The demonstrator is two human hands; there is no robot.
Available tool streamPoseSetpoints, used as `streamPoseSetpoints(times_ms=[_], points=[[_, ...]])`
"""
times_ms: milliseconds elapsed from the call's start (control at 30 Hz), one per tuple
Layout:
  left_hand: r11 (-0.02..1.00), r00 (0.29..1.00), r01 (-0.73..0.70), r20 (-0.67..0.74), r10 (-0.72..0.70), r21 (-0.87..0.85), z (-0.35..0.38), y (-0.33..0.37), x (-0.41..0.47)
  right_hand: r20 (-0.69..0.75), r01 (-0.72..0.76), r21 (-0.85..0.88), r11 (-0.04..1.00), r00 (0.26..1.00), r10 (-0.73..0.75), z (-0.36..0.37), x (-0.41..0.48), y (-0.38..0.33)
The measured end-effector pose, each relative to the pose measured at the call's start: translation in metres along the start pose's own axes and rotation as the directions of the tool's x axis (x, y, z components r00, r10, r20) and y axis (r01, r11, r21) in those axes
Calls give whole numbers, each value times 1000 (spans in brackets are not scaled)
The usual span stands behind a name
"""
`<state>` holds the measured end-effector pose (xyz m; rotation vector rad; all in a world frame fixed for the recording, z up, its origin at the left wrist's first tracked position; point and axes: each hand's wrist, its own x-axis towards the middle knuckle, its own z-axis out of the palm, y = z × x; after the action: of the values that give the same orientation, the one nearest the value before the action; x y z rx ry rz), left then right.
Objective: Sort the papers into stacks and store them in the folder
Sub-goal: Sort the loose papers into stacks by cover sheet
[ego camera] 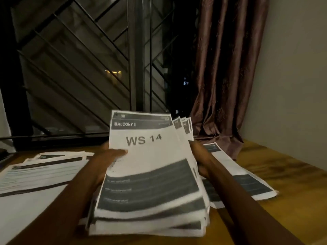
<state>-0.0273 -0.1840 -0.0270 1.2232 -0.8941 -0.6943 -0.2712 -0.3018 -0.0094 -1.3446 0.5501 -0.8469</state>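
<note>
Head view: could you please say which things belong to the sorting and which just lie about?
Job: white printed paper stack, left hand, right hand, white sheets lying left, white sheets lying right.
Around: brown fabric curtain, black metal grille.

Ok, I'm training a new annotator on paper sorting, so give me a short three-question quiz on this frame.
1. True or false: the left hand and right hand both hold the stack.
2. The top sheet reads: A) WS 14 B) WS 41 C) SW 14.
3. Fill in: the curtain hangs to the ___ of the window.
Key: 1 true; 2 A; 3 right.
</note>
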Motion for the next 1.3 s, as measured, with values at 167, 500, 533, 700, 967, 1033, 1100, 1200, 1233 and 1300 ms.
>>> streamPoseSetpoints(times_ms=[167,500,533,700,967,1033,1100,1200,1233,1300], points=[[993,994,85,71,-79,-87,-13,-18,-9,20,99,-164,982,995,-97,-3,3,2],[987,992,111,76,-102,-119,-31,-18,-16,-86,112,-44,993,990,-116,-2,0,-1],[986,991,107,94,-96,-127,-31,-17,-17,-97,141,-21,990,985,-142,-1,-2,-1],[981,991,104,102,-88,-163,-31,-16,-18,-123,232,33,972,966,-227,2,-5,0],[976,991,100,107,-80,-196,-27,-12,-19,-164,146,-1,989,976,-144,4,0,0],[983,995,74,85,-61,-167,-27,-12,-18,-154,133,21,991,980,-128,2,2,0],[981,996,80,54,-71,-174,-29,-12,-17,-278,114,-74,991,952,-130,-4,5,-4],[977,995,100,25,-97,-190,-36,-13,-16,-493,132,-173,976,846,-202,-27,19,-23],[974,995,99,16,-98,-202,-40,-14,-14,-547,129,-245,961,800,-247,-39,24,-33],[971,996,91,-4,-94,-220,-48,-17,-11,-597,20,-526,850,703,-387,-66,35,-52]])
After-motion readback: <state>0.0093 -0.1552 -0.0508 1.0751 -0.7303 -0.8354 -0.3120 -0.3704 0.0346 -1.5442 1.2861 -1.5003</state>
